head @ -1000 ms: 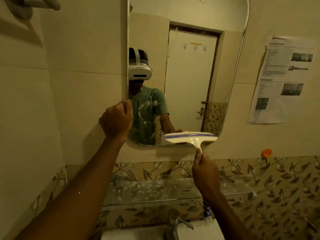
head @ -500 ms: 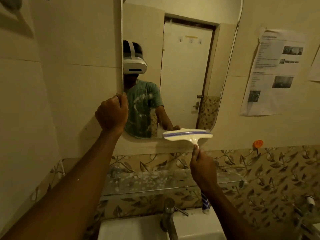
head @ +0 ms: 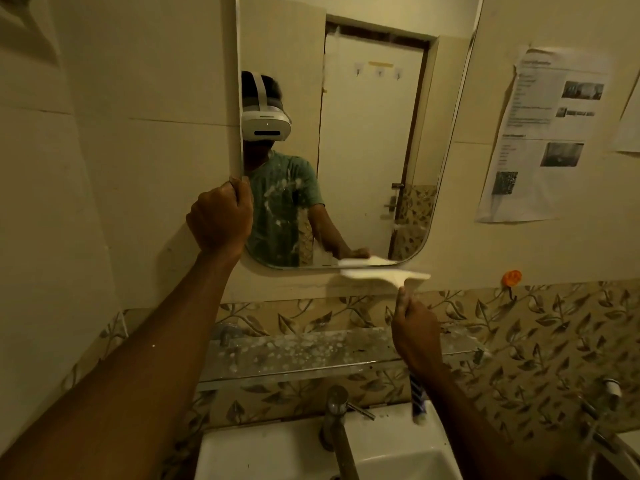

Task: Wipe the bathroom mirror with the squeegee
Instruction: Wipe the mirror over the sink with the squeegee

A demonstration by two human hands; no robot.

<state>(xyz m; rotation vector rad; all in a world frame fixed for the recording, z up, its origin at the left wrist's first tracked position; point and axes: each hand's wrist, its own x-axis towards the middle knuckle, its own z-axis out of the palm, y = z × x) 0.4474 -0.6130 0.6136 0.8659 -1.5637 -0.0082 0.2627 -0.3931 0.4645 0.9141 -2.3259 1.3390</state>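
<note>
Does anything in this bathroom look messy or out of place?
Yes. The glass shelf under the mirror is spotted with white splashes. White smears also cross the mirror's lower left. The paper sheet on the wall hangs crumpled and slightly askew.

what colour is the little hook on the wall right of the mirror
Orange hook, seen in the head view.

Single head-worn wide-angle view, close range, facing the wall mirror (head: 363, 133) beyond both hands, angled down past them to the washbasin (head: 277, 452).
</note>
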